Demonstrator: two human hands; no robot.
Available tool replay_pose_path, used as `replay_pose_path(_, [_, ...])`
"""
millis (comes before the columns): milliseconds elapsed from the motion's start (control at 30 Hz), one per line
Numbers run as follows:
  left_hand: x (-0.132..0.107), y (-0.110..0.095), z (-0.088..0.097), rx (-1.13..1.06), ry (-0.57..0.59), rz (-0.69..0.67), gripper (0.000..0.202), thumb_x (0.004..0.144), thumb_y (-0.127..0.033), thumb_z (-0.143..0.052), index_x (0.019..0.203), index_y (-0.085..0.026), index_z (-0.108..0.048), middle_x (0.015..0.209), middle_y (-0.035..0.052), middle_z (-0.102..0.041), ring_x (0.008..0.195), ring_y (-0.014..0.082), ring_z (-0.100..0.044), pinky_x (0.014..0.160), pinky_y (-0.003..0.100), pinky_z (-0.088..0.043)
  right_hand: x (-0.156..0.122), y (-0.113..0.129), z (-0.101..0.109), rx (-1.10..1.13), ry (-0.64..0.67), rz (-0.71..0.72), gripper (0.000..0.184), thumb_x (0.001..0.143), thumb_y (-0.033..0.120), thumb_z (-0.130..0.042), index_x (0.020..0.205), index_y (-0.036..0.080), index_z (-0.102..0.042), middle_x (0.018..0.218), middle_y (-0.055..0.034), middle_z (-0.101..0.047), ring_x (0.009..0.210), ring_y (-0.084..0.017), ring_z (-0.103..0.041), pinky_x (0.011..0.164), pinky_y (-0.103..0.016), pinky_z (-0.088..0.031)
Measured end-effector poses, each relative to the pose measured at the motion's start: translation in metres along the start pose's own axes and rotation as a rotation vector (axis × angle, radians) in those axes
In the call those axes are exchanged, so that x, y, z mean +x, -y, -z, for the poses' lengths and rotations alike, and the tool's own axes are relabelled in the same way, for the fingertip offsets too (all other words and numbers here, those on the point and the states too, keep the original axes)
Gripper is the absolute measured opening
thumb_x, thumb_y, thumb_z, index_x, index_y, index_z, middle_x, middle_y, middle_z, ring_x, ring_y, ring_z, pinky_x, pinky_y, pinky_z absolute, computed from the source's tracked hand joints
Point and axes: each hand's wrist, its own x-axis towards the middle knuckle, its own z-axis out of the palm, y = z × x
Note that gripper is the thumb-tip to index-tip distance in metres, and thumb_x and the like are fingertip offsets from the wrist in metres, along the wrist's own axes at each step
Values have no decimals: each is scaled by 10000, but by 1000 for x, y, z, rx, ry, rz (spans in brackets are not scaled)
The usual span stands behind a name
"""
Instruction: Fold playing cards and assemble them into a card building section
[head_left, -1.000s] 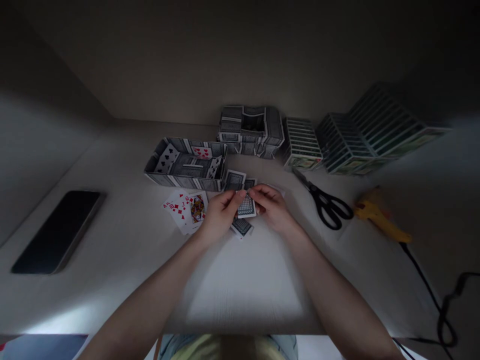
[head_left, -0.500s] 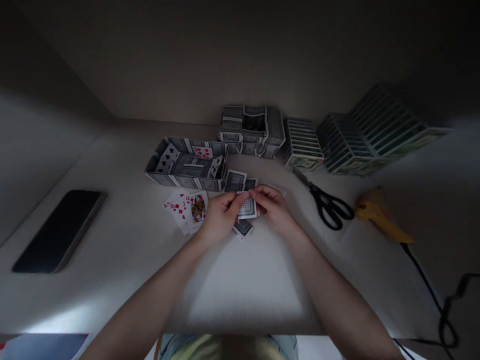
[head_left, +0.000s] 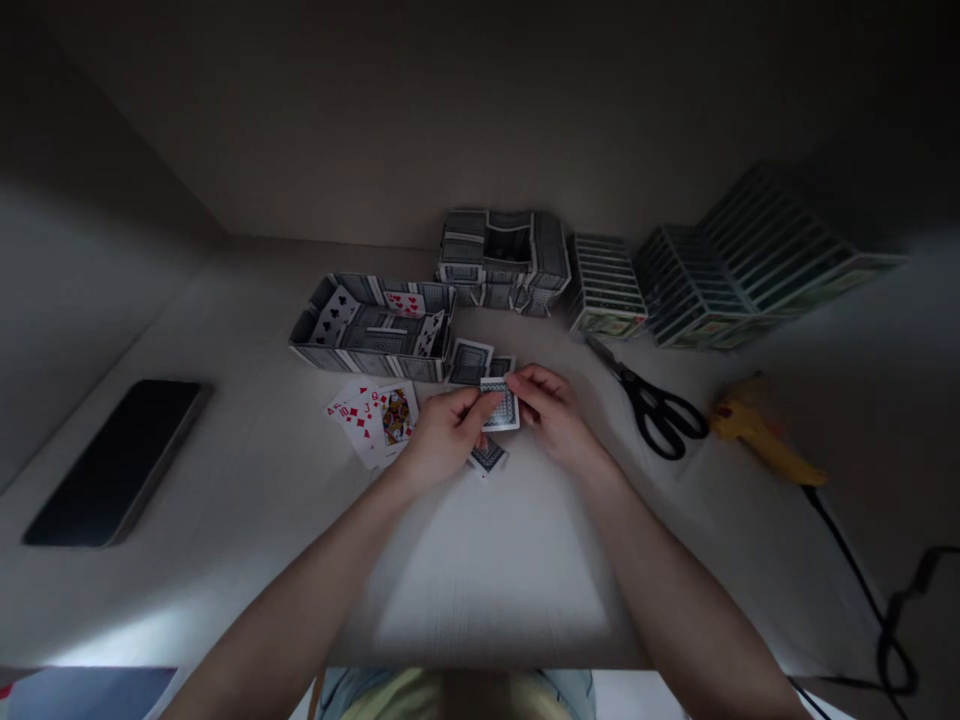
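My left hand (head_left: 442,432) and my right hand (head_left: 553,412) meet over the middle of the table, both pinching one face-down playing card (head_left: 501,404) with a dark patterned back. Under them another face-down card (head_left: 487,456) lies on the table, and two more face-down cards (head_left: 471,361) lie just beyond. A fan of red face-up cards (head_left: 371,416) with a queen on top lies left of my left hand. An open box built of cards (head_left: 375,330) stands behind the fan.
A second card box (head_left: 504,257) stands at the back, with rows of card packs (head_left: 712,275) to its right. Black scissors (head_left: 654,405) and a yellow glue gun (head_left: 761,440) with a black cable (head_left: 877,610) lie right. A dark phone (head_left: 120,460) lies far left.
The card between my fingers has shifted slightly up and to the right, and my right hand's fingers have lifted a little. Both arms stay where they were.
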Motion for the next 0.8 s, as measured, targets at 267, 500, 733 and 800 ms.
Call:
replay_pose_path(267, [2, 0, 3, 29, 37, 1, 392, 782, -442, -468, 531, -148, -533, 436, -25, -497, 417, 81, -442, 436, 190, -340, 0, -3, -4, 1, -83, 68, 244, 668, 415, -636, 624, 198, -532, 441, 73, -423, 384, -65, -334, 392, -215, -229])
replay_pose_path(500, [-1, 0, 3, 62, 93, 21, 400, 797, -457, -438, 558, -150, -532, 415, -36, -464, 379, 74, -412, 402, 187, -318, 2, -4, -2, 15, -95, 82, 245, 671, 420, -632, 633, 195, -546, 448, 64, -443, 392, -68, -358, 397, -218, -254])
replay_pose_path(733, [0, 0, 3, 13, 124, 41, 406, 802, -463, -424, 558, -147, -500, 441, -41, -467, 397, 73, -430, 421, 187, -330, 0, -2, -4, 52, -100, 118, 223, 675, 375, -641, 625, 180, -545, 429, 78, -440, 363, -47, -342, 372, -196, -228])
replay_pose_path(800, [-1, -1, 3, 16, 133, 47, 398, 801, -465, -423, 580, -146, -511, 443, -45, -459, 399, 71, -422, 421, 184, -327, 0, -3, -4, 56, -112, 142, 210, 682, 359, -640, 627, 178, -548, 429, 79, -442, 363, -44, -343, 372, -192, -228])
